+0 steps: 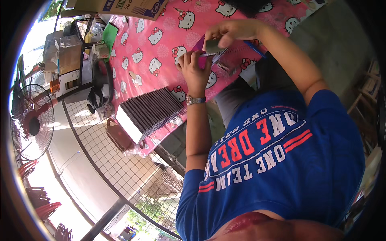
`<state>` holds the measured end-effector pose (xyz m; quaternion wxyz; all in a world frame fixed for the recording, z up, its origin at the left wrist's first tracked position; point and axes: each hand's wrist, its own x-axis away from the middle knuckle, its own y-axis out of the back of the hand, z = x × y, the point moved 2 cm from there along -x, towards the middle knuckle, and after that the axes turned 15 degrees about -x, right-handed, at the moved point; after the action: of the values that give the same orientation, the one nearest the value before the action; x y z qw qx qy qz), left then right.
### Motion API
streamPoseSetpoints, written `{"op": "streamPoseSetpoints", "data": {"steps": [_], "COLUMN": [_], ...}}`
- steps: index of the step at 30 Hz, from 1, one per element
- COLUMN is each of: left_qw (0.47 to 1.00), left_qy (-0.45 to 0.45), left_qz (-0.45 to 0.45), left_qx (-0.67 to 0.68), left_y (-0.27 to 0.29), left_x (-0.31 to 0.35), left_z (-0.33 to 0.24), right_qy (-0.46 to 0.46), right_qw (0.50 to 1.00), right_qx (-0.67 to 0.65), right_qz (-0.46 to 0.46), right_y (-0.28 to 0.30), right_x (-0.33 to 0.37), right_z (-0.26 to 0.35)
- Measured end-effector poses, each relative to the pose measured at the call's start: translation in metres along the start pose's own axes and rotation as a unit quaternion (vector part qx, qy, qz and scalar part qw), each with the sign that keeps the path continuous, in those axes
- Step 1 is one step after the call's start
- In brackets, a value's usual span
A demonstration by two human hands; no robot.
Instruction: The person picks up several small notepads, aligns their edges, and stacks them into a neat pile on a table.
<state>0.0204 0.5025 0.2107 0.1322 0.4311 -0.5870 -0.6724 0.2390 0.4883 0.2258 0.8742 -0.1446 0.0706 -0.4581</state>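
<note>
My right hand [233, 31] reaches over the table from the right, its fingers and thumb closed on a small dark grey-green flat piece [212, 45]. My left hand [194, 67], with a watch at the wrist, has curled its fingers on the near left edge of a thin pale-edged strip [208, 54] just under that piece. Whether the strip and the piece are joined I cannot tell. A purple sheet [199, 45] lies partly hidden beneath both hands. Left of my left forearm rests a thick stack of dark spiral-bound notebooks [155, 107] with white page edges.
A pink patterned cloth [138, 42] covers the table. Along its far edge stands a cardboard box [132, 7]. To the left are a shelf with bags and a mug [100, 50], a wire mesh panel [96, 148] and a fan [33, 124]. A blue strip [255, 49] lies by my right forearm.
</note>
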Motion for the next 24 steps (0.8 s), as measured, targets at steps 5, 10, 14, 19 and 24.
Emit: {"op": "streamPoseSetpoints", "data": {"steps": [5, 10, 14, 19, 24], "left_qw": [1.0, 0.994, 0.995, 0.991, 0.982], "left_qy": [0.003, 0.018, 0.023, 0.041, 0.059], "left_qz": [0.007, -0.033, -0.006, 0.029, 0.052], "left_qx": [0.022, 0.1, 0.096, 0.127, 0.175], "left_y": [0.004, 0.005, 0.001, 0.0, 0.0], "left_x": [-0.003, 0.0, 0.001, -0.004, -0.007], "left_z": [0.003, 0.029, 0.04, 0.041, 0.045], "right_qy": [0.008, -0.064, -0.086, -0.071, 0.001], "right_qw": [0.989, 0.962, 0.992, 0.996, 0.989], "right_qx": [-0.143, 0.259, 0.081, 0.041, -0.14], "right_qz": [0.043, -0.055, 0.034, 0.016, 0.052], "right_y": [0.013, 0.026, 0.01, 0.017, 0.01], "right_x": [-0.015, -0.029, -0.034, -0.047, -0.05], "right_z": [0.002, 0.002, 0.011, 0.003, 0.009]}}
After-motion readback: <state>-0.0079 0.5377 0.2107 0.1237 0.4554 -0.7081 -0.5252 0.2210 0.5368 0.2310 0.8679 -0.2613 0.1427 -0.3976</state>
